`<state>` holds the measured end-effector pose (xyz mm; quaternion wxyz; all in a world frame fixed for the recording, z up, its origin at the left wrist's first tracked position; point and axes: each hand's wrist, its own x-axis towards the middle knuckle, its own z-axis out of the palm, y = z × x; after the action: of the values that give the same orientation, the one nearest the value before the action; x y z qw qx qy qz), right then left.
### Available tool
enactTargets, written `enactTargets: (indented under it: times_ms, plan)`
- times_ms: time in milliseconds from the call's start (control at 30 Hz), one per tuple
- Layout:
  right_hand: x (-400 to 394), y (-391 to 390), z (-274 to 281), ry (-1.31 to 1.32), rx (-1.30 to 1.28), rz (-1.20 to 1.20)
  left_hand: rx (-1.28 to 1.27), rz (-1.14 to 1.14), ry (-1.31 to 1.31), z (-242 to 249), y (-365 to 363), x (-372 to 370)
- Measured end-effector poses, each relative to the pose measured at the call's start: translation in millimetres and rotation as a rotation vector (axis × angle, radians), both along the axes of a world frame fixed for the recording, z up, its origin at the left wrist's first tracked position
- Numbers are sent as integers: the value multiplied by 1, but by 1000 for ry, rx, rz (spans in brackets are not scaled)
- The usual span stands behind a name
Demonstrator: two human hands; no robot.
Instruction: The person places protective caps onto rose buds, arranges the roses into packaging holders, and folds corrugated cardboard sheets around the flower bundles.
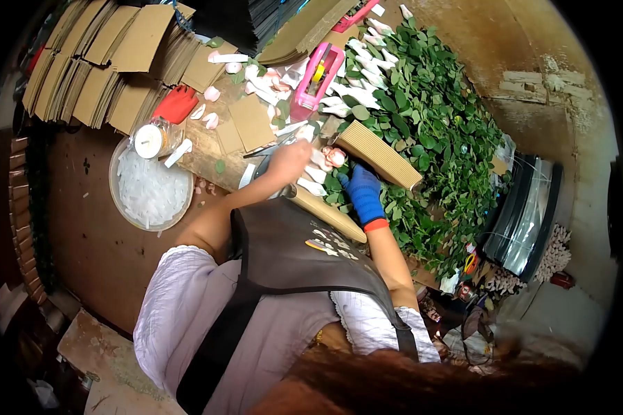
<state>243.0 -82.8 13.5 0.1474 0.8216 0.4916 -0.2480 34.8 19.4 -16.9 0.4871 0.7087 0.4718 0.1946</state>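
Observation:
My bare left hand [291, 162] is closed beside a pale pink rose head [335, 157]; what its fingers pinch is too small to tell. Just below and right of the rose, my right hand [363, 194] wears a blue glove with a red cuff. Its fingers are curled among green leaves [422, 124], and what they hold is hidden. A corrugated cardboard piece [378, 153] slants above the glove, and a rolled cardboard piece [329, 214] lies below it. White-wrapped rose heads [311, 173] sit between my hands. More wrapped heads [370, 62] lie in a row along the leaves.
Stacked cardboard sheets [131, 41] stand upper left. Nearby are a red glove [175, 104], a jar with a white lid [149, 140] and a round tub [151, 183] of clear-white pieces. A pink tape dispenser [318, 79] stands ahead; dark plastic-wrapped bundles [522, 214] are at right.

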Motion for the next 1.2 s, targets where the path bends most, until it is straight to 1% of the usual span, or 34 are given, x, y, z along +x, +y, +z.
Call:
enactTargets:
  times_ms: [33, 67, 100, 133, 167, 233, 267, 367, 400, 500, 533, 567, 600, 633, 667, 700, 733, 767, 800, 833, 933, 1000, 1067, 1100, 1167, 1200]
  plan:
    - [1, -1, -2, 6, 16, -9, -77, 132, -61, -1, 6, -6]
    - [5, -2, 3, 125, 23, -40, 71, 130, -139, -4, 17, -16]
    - [13, -3, 12, 243, 28, -68, 174, 92, -192, -7, 23, -23]
    - [18, -2, 17, 360, 35, -89, 62, -61, -33, 4, 27, -30]
    - [21, -4, 12, 362, 36, -74, -53, -209, 125, 15, 27, -36]
    - [22, -10, -3, 365, 41, -47, -125, -357, 163, 21, 17, -33]
    - [8, -7, 8, 208, 58, 19, -21, -367, 177, 15, 6, -28]
    - [-8, -2, 14, 53, -25, 50, -33, -528, 159, 5, 1, -19]
    - [-8, -3, 10, 48, -15, 61, -14, -555, 176, 4, 1, -20]
    - [-6, -7, -3, 42, 5, 66, -218, -397, 5, 4, 2, -30]
    - [-5, -8, -5, 47, 6, 56, -369, -251, -60, -10, 14, -34]
    - [-5, -9, -5, 52, 6, 44, -457, -75, -193, -15, 26, -44]
    - [-3, -11, -1, 121, -3, 30, -225, -98, -225, -19, 32, -55]
    - [1, -9, 10, 189, -9, 18, 11, -118, -254, -6, 40, -62]
    - [5, -6, 17, 256, -12, 9, -108, -218, -98, 4, 42, -65]
    - [8, -9, 13, 278, 24, 51, -228, -315, 59, 11, 39, -67]
    - [11, -15, 6, 300, 57, 90, -163, -335, 23, 6, 31, -62]
    - [6, -16, 10, 323, 88, 126, -137, -367, 68, 12, 26, -54]
    - [1, -14, 12, 252, 0, 110, -137, -426, 103, 15, 21, -47]
    - [-7, -12, 13, 187, -17, 110, -137, -483, 137, 17, 18, -41]
    - [-20, -6, 15, 5, -82, 114, -267, -684, 189, 9, 16, -27]
    - [-17, -10, 7, 14, -13, 142, -230, -647, 115, 4, 10, -28]
    - [-21, -11, 15, 17, 17, 148, -232, -591, 50, 0, 3, -34]
    - [-21, -13, 14, 19, 23, 151, -344, -483, -12, -3, 6, -40]
    - [-18, -14, 13, 24, 42, 165, -560, -255, -129, 8, 23, -57]
    - [-16, -14, 16, 53, 57, 177, -517, -193, -158, 24, 36, -71]
